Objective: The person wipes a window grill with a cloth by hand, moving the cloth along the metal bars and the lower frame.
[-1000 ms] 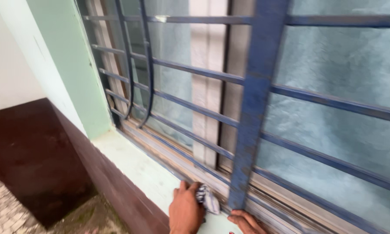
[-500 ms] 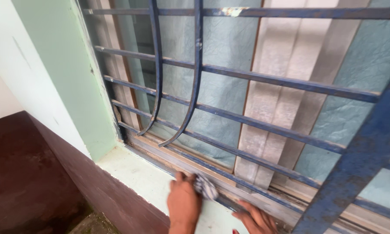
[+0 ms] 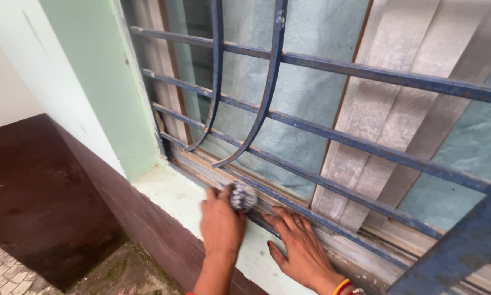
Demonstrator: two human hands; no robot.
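My left hand [image 3: 221,223] grips a bunched grey-and-white cloth [image 3: 243,196] and presses it against the bottom rail of a window frame [image 3: 289,210]. My right hand [image 3: 299,246] lies flat with fingers spread on the pale green sill [image 3: 174,194], its fingertips touching the frame rail just right of the cloth. It wears a ring and bangles at the wrist. Blue painted metal grille bars [image 3: 332,131] run across the window above both hands.
Frosted blue-green glass [image 3: 289,98] and a pale vertical frame post [image 3: 387,109] stand behind the grille. A light green wall reveal [image 3: 92,82] is at left. Below the sill a dark brown wall [image 3: 49,191] drops to paved, mossy ground [image 3: 120,273].
My left hand has slid the cloth leftward along the bottom rail toward the window corner. My right hand has followed, now flat on the sill. The view shifted left.
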